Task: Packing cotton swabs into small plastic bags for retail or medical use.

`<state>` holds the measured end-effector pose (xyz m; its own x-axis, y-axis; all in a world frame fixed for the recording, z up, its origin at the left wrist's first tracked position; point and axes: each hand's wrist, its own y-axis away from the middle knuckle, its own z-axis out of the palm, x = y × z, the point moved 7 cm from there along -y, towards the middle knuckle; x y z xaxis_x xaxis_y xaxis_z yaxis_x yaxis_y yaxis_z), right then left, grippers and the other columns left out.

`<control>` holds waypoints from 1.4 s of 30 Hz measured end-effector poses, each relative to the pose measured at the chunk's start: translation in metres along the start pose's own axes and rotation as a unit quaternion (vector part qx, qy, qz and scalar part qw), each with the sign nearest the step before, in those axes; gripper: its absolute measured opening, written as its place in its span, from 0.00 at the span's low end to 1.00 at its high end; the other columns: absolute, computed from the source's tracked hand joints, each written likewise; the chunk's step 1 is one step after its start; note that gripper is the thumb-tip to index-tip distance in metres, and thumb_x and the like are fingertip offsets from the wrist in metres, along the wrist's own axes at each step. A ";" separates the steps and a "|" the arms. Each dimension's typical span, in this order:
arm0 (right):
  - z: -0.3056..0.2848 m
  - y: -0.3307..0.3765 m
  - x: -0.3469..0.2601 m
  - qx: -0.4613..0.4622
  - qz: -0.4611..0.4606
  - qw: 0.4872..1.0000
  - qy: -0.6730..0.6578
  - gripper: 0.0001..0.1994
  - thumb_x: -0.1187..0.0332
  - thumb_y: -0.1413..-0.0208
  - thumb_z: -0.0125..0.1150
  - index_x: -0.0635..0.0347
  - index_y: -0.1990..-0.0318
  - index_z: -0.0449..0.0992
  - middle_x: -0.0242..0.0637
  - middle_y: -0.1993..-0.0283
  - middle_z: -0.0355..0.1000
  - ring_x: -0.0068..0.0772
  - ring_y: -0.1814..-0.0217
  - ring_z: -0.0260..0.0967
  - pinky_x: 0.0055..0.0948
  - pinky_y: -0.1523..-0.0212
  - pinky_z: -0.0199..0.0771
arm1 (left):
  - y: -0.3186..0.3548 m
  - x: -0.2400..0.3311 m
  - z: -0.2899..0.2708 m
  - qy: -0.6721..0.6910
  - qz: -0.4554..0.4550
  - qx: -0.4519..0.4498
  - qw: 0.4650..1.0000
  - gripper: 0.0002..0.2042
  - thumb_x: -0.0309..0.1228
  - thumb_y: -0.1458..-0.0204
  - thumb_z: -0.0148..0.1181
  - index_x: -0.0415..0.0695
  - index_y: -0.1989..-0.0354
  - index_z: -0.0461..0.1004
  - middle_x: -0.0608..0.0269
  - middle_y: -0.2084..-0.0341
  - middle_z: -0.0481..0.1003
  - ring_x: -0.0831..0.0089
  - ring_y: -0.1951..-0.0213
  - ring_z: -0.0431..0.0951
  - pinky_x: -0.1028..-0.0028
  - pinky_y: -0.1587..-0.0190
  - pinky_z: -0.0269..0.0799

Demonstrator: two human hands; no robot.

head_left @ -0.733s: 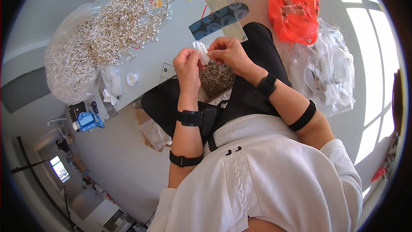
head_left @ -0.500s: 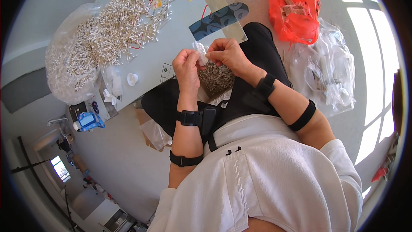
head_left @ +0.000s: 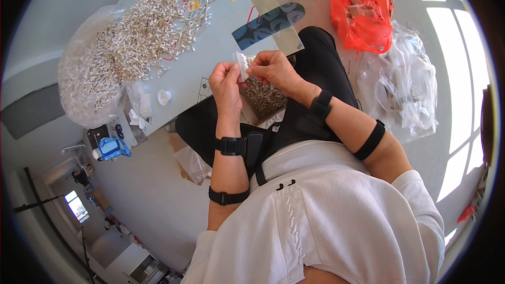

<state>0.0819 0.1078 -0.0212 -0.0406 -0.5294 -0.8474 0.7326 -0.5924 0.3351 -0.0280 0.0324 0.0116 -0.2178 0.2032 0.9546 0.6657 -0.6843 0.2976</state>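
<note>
Both hands pinch a small clear packet above the lap.

The left hand and right hand grip the thin, see-through packet by its edges; beyond lie the grey table and heaped white sticks.

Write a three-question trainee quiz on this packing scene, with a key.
1. True or false: both the left hand and the right hand hold the small clear packet.
2. The orange bag lies: A) on the table; B) on the floor to the person's right; C) on the lap.
3. Fill in: the heap of small pale sticks lies on the ____.

Key: 1 true; 2 B; 3 table.
</note>
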 end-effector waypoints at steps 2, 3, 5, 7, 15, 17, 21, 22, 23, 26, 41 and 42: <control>0.002 -0.001 0.001 -0.002 -0.001 1.000 0.006 0.07 0.73 0.49 0.64 0.63 0.74 0.72 0.28 0.80 0.66 0.15 0.80 0.62 0.16 0.80 0.62 | 0.000 0.001 -0.003 -0.011 0.005 0.015 1.000 0.04 0.26 0.47 0.56 0.39 0.72 0.71 0.68 0.80 0.70 0.83 0.80 0.68 0.82 0.80 0.65; 0.003 -0.002 0.002 -0.002 0.001 1.000 0.012 0.07 0.72 0.49 0.64 0.63 0.74 0.72 0.28 0.80 0.66 0.15 0.80 0.62 0.16 0.80 0.62 | 0.000 0.002 -0.004 -0.017 0.012 0.010 1.000 0.04 0.26 0.48 0.58 0.39 0.71 0.71 0.68 0.79 0.71 0.83 0.79 0.68 0.83 0.80 0.66; 0.003 -0.003 0.004 -0.001 0.004 1.000 0.017 0.07 0.72 0.49 0.64 0.63 0.74 0.72 0.28 0.80 0.66 0.15 0.80 0.62 0.17 0.80 0.63 | 0.002 0.005 -0.001 -0.022 0.017 0.005 1.000 0.05 0.27 0.49 0.60 0.40 0.70 0.71 0.68 0.78 0.72 0.84 0.78 0.69 0.83 0.80 0.66; 0.005 -0.002 0.005 -0.002 -0.005 1.000 0.005 0.07 0.73 0.49 0.63 0.64 0.74 0.72 0.28 0.79 0.67 0.16 0.80 0.63 0.17 0.79 0.64 | 0.005 0.007 -0.002 -0.111 0.031 0.023 0.993 0.08 0.28 0.52 0.64 0.38 0.70 0.72 0.66 0.77 0.73 0.81 0.77 0.71 0.81 0.77 0.68; 0.003 -0.002 0.022 -0.035 0.040 0.999 0.005 0.05 0.76 0.50 0.61 0.65 0.74 0.72 0.31 0.78 0.69 0.20 0.79 0.66 0.18 0.78 0.67 | 0.002 0.013 -0.001 -0.277 0.185 0.060 0.941 0.12 0.29 0.55 0.66 0.34 0.68 0.72 0.59 0.74 0.74 0.71 0.73 0.74 0.72 0.68 0.71; -0.005 -0.003 0.027 -0.034 0.048 0.998 -0.004 0.05 0.77 0.51 0.60 0.66 0.75 0.72 0.33 0.78 0.70 0.21 0.78 0.67 0.19 0.78 0.69 | 0.004 0.022 0.005 -0.301 0.215 0.063 0.927 0.11 0.28 0.56 0.66 0.35 0.68 0.72 0.58 0.74 0.73 0.68 0.72 0.74 0.70 0.67 0.71; -0.015 0.001 0.032 -0.025 0.114 0.991 -0.061 0.10 0.76 0.50 0.60 0.67 0.60 0.70 0.38 0.72 0.73 0.27 0.74 0.73 0.21 0.73 0.74 | 0.020 0.049 0.018 -0.364 0.300 0.041 0.881 0.11 0.26 0.58 0.65 0.37 0.68 0.72 0.56 0.73 0.71 0.60 0.70 0.74 0.67 0.67 0.70; -0.014 0.002 0.029 -0.031 0.133 0.986 -0.100 0.16 0.75 0.49 0.60 0.68 0.52 0.68 0.40 0.69 0.74 0.30 0.72 0.74 0.22 0.72 0.75 | 0.025 0.057 0.021 -0.389 0.333 0.037 0.858 0.11 0.26 0.58 0.66 0.38 0.68 0.71 0.56 0.72 0.71 0.58 0.70 0.73 0.66 0.67 0.70; -0.013 0.002 0.025 -0.033 0.131 0.986 -0.100 0.16 0.75 0.49 0.60 0.68 0.52 0.68 0.40 0.69 0.74 0.30 0.72 0.74 0.22 0.72 0.75 | 0.026 0.063 0.020 -0.390 0.335 0.039 0.857 0.11 0.26 0.58 0.66 0.38 0.68 0.71 0.56 0.72 0.71 0.58 0.70 0.73 0.66 0.67 0.70; 0.004 0.004 0.008 -0.112 0.111 0.974 -0.160 0.28 0.73 0.48 0.60 0.62 0.39 0.58 0.44 0.57 0.72 0.34 0.65 0.75 0.26 0.67 0.76 | 0.038 0.084 0.025 -0.439 0.397 0.032 0.805 0.12 0.25 0.61 0.66 0.39 0.67 0.71 0.57 0.71 0.70 0.56 0.69 0.72 0.65 0.66 0.70; 0.055 0.035 -0.051 -0.284 0.009 0.911 -0.300 0.24 0.79 0.48 0.54 0.60 0.41 0.65 0.39 0.49 0.70 0.32 0.47 0.69 0.35 0.47 0.72 | 0.094 0.137 0.027 -0.403 0.509 0.011 0.761 0.13 0.20 0.65 0.64 0.41 0.67 0.72 0.59 0.68 0.71 0.59 0.65 0.71 0.64 0.62 0.69; 0.058 0.037 -0.052 -0.289 0.010 0.910 -0.298 0.24 0.79 0.49 0.54 0.60 0.42 0.65 0.39 0.49 0.70 0.32 0.47 0.69 0.36 0.46 0.71 | 0.098 0.137 0.026 -0.400 0.508 0.010 0.763 0.13 0.20 0.64 0.64 0.40 0.67 0.73 0.59 0.68 0.71 0.59 0.64 0.71 0.66 0.61 0.69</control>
<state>0.0719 0.0778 0.0589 -0.2578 -0.8742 -0.4114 0.9653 -0.2518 -0.0698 0.0255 0.0118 0.1722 0.9173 -0.0580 0.3940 0.2132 -0.7641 -0.6089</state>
